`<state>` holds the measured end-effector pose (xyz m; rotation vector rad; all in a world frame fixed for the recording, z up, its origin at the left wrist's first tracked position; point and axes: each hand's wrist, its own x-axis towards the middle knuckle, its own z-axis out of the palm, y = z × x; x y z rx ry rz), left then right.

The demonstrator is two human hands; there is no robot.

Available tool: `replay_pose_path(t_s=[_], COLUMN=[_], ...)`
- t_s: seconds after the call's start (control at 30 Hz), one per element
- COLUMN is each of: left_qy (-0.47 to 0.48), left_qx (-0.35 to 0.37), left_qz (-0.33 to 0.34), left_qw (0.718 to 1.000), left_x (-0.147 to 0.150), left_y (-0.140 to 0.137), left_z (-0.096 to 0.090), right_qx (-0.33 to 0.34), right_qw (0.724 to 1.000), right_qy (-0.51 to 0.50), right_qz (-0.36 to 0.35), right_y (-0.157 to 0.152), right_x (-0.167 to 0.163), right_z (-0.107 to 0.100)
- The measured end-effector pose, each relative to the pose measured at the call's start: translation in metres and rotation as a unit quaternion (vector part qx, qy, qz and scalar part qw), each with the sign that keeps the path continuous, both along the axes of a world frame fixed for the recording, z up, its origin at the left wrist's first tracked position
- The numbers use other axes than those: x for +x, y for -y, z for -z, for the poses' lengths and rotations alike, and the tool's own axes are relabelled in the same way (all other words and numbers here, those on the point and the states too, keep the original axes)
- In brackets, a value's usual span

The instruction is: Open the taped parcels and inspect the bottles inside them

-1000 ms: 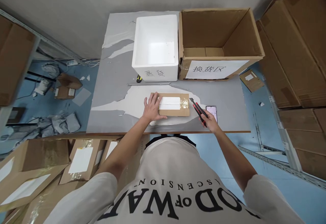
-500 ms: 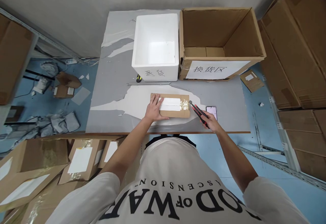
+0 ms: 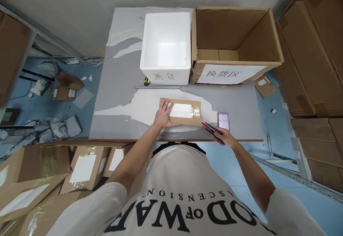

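A small cardboard box [image 3: 182, 121] with a white label and clear tape at its right end lies on the table in front of me. My left hand [image 3: 163, 114] holds its left end, fingers over the top and thumb along the near side. In my right hand [image 3: 223, 137] is a red and black utility knife [image 3: 211, 128]. Its tip is at the box's near right corner; whether blade and cardboard touch, I cannot tell. Just beyond that hand lies a phone [image 3: 223, 121] with a lit screen.
Behind the box stand a white foam box [image 3: 165, 75] and a large open carton [image 3: 273, 65], both with handwritten characters. A yellow and black cutter [image 3: 146, 81] lies by the foam box. Taped parcels [image 3: 84, 168] are piled at the lower left, and big cartons [image 3: 308, 57] line the right.
My right hand has drawn the knife tip from the taped right end toward the box's near right corner. The left hand keeps its place on the box.
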<state>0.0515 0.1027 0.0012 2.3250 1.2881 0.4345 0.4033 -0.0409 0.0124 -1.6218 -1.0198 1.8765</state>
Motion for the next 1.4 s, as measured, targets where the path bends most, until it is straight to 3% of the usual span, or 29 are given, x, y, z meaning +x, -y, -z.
replay_pose_path(t_s=[0.23,0.37,0.43,0.5,0.63,0.77,0.9,1.03,1.13,1.23,1.4], left_qy=[0.012,0.126,0.184,0.234,0.280,0.281,0.302,0.329,0.350,0.379,0.427], left_qx=[-0.067,-0.104,-0.165,-0.272,-0.444,-0.492,-0.490,-0.480,-0.461,-0.437,-0.402], left_qz=[0.000,-0.087,-0.146,-0.170,-0.142,-0.155,-0.167,-0.169,-0.187,-0.220,-0.321], left_qw=[0.998,0.983,0.958,0.918,0.839,0.809,0.801,0.795,0.794,0.786,0.744], left_x=[-0.001,-0.016,-0.030,-0.045,-0.062,-0.057,-0.051,-0.057,-0.067,-0.073,-0.065], left_y=[0.003,-0.008,-0.024,-0.045,-0.078,-0.084,-0.078,-0.071,-0.054,-0.025,0.039], left_z=[-0.009,-0.013,-0.018,-0.023,-0.031,-0.029,-0.023,-0.019,-0.017,-0.014,-0.002], right_qx=[0.036,0.085,0.090,0.077,0.046,0.023,0.046,0.071,0.080,0.079,0.077], right_qw=[0.989,0.956,0.938,0.925,0.901,0.889,0.870,0.874,0.894,0.926,0.964], right_qy=[-0.014,-0.040,-0.060,-0.094,-0.113,-0.143,-0.147,-0.133,-0.119,-0.112,-0.102], right_qz=[0.146,0.277,0.330,0.361,0.416,0.435,0.469,0.462,0.424,0.353,0.234], right_y=[0.025,0.015,0.005,-0.004,-0.007,-0.003,-0.006,-0.024,-0.054,-0.094,-0.149], right_x=[0.017,-0.004,-0.034,-0.065,-0.100,-0.110,-0.120,-0.112,-0.091,-0.069,-0.055], right_z=[-0.002,-0.005,-0.004,-0.001,-0.001,-0.004,-0.004,-0.005,-0.012,-0.021,-0.029])
